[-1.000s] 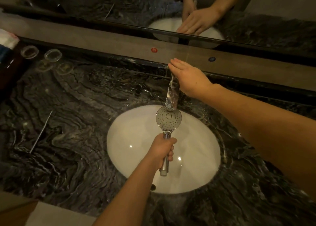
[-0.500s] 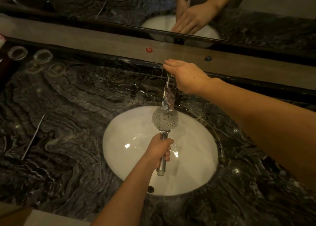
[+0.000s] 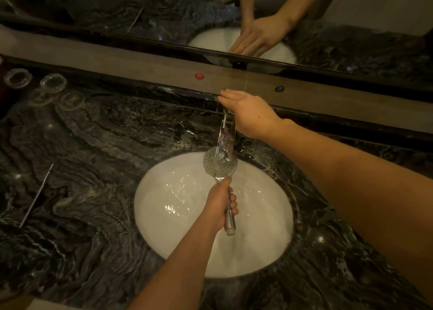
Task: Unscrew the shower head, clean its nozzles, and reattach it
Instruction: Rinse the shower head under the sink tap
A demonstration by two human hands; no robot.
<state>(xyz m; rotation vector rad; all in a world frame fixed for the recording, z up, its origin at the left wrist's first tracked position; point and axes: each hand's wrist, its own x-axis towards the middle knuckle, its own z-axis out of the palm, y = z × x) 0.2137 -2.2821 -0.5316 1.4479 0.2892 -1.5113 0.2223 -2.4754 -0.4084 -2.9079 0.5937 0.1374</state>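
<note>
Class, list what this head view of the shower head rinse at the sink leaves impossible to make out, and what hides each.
1. Faucet base and handle: covered by the right hand.
2. Shower head upper nozzles: hidden behind the spout; the others are too small to judge clean.
3. Middle of its handle: wrapped by the left hand.
4. Thin rod on the counter: too small to identify.

The left hand (image 3: pixel 221 206) grips the shiny metal handle of the round silver shower head (image 3: pixel 220 165) over the white oval sink (image 3: pixel 269 234). Its dotted face sits under the shiny flat tap (image 3: pixel 225 137). The right hand (image 3: pixel 246 113) rests flat on the tap's top. A thin metal stick (image 3: pixel 36 196) lies on the dark marble counter (image 3: pixel 93 169).
</note>
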